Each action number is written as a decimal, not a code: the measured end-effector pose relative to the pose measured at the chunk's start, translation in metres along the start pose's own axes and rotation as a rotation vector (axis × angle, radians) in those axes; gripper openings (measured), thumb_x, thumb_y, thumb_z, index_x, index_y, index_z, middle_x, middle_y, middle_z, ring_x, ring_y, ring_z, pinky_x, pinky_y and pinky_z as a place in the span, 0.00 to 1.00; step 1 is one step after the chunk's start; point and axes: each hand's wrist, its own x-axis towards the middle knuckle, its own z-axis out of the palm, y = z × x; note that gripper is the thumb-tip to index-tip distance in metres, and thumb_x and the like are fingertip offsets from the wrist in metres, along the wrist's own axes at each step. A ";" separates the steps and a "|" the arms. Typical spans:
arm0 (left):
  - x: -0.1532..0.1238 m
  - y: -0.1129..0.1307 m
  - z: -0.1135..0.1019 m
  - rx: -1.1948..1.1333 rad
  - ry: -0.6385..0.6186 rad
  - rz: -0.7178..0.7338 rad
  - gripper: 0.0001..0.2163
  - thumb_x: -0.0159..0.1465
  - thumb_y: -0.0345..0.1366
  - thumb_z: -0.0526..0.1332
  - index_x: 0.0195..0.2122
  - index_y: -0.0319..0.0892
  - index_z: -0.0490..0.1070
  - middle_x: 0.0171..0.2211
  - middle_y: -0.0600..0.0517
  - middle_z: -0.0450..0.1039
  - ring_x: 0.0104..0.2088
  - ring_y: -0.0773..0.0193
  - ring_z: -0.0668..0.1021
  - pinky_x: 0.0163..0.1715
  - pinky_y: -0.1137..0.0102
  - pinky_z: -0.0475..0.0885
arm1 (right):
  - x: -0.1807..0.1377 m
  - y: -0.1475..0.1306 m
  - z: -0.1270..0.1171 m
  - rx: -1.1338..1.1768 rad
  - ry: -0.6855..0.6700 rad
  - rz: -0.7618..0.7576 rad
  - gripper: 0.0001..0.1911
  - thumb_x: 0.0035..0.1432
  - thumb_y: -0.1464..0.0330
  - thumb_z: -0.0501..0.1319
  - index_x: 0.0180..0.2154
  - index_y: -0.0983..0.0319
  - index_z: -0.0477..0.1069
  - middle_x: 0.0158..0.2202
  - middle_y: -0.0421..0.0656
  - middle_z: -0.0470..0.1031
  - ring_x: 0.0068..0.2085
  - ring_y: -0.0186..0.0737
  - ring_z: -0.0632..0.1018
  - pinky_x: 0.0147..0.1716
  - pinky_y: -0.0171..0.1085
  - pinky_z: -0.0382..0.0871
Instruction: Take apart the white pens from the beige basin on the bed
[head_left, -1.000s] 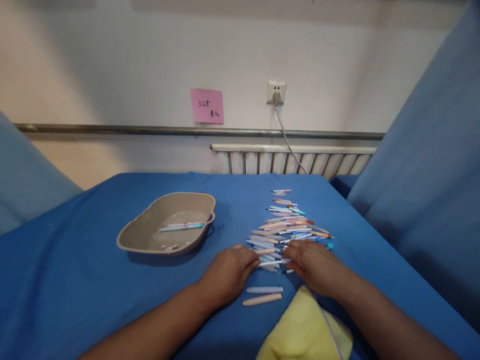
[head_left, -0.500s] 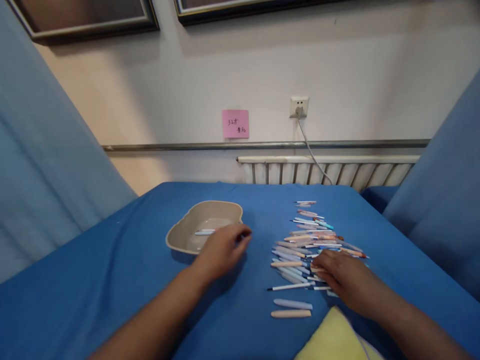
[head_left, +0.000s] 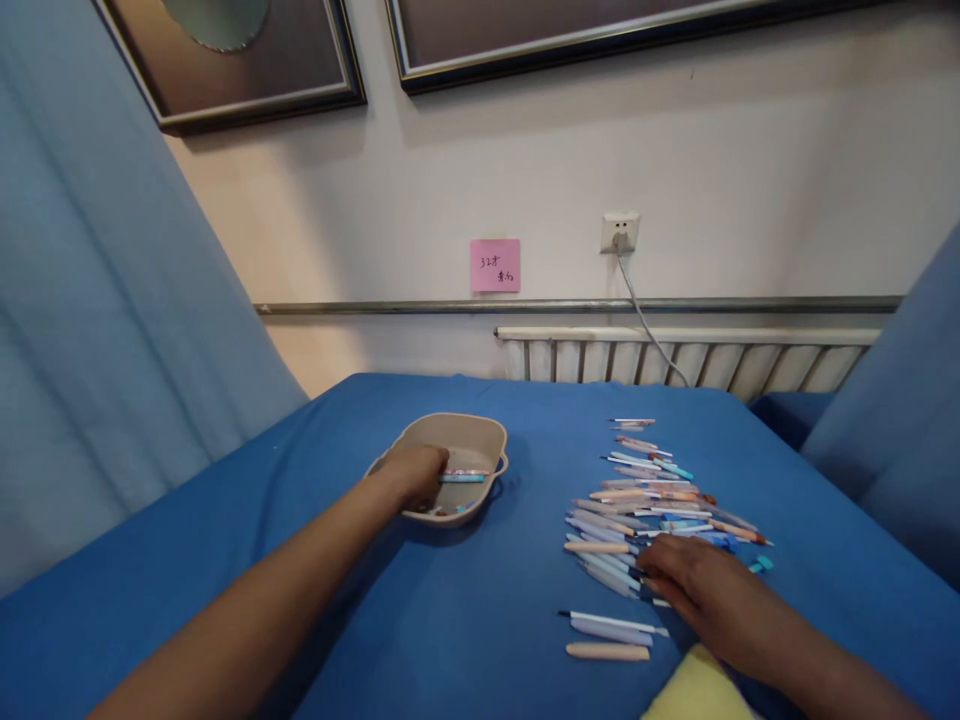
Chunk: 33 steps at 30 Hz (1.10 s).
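My left hand (head_left: 415,475) reaches into a beige basin (head_left: 491,430) with a small side loop, its fingers curled downward and partly hidden. Right beside its fingertips lie a few pens (head_left: 463,477) on the basin floor. My right hand (head_left: 694,575) rests at the near right of a spread of pastel pens (head_left: 600,530), fingers bent together against the pens' ends. What those fingers hold, if anything, is hidden. Nearer to me, a thin white pen (head_left: 611,622), a lilac pen (head_left: 611,631) and a peach pen (head_left: 607,652) lie side by side.
A blue cloth (head_left: 465,640) covers the table. Yellow fabric (head_left: 697,690) lies at the near edge, below my right wrist. Behind the table are a radiator (head_left: 697,360), a rail (head_left: 420,308) and a plugged-in cord (head_left: 645,320). Blue curtains (head_left: 135,330) hang at both sides.
My left hand has gone from the basin's right rim down inside it, and the basin has turned. The white pen now lies against the lilac one. My right hand stays at the pile.
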 end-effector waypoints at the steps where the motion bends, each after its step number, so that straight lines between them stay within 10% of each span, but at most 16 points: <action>1: 0.000 0.000 0.000 0.010 0.003 0.008 0.14 0.48 0.33 0.62 0.37 0.44 0.75 0.35 0.45 0.78 0.35 0.51 0.78 0.33 0.66 0.69 | 0.000 0.000 0.000 0.001 -0.007 -0.001 0.13 0.63 0.66 0.49 0.41 0.57 0.71 0.38 0.45 0.74 0.40 0.43 0.73 0.41 0.39 0.64; 14: 0.015 0.007 0.007 0.095 0.106 0.178 0.11 0.57 0.31 0.58 0.39 0.35 0.74 0.41 0.37 0.75 0.42 0.47 0.76 0.44 0.60 0.66 | -0.001 0.001 0.001 0.022 0.031 -0.011 0.11 0.61 0.68 0.51 0.40 0.57 0.71 0.37 0.43 0.75 0.39 0.42 0.74 0.39 0.37 0.63; 23: -0.004 0.006 -0.030 -0.027 0.281 0.135 0.09 0.59 0.34 0.55 0.37 0.37 0.70 0.32 0.44 0.76 0.31 0.56 0.76 0.31 0.68 0.66 | 0.001 0.001 -0.005 -0.019 0.119 -0.054 0.10 0.61 0.69 0.51 0.39 0.58 0.70 0.36 0.43 0.74 0.39 0.42 0.73 0.37 0.38 0.64; 30: -0.048 0.119 -0.029 -0.390 0.461 0.433 0.07 0.64 0.39 0.53 0.40 0.43 0.65 0.32 0.52 0.72 0.31 0.63 0.74 0.30 0.72 0.64 | 0.003 -0.018 -0.014 -0.169 0.607 -0.116 0.19 0.60 0.71 0.55 0.54 0.61 0.60 0.55 0.50 0.64 0.56 0.48 0.64 0.53 0.48 0.56; 33: -0.062 0.166 -0.013 -0.444 0.474 0.600 0.05 0.63 0.36 0.54 0.37 0.43 0.66 0.34 0.50 0.72 0.34 0.61 0.73 0.33 0.70 0.65 | 0.005 -0.025 -0.020 -0.257 0.546 -0.120 0.22 0.60 0.72 0.55 0.56 0.61 0.58 0.55 0.49 0.66 0.56 0.47 0.63 0.54 0.48 0.52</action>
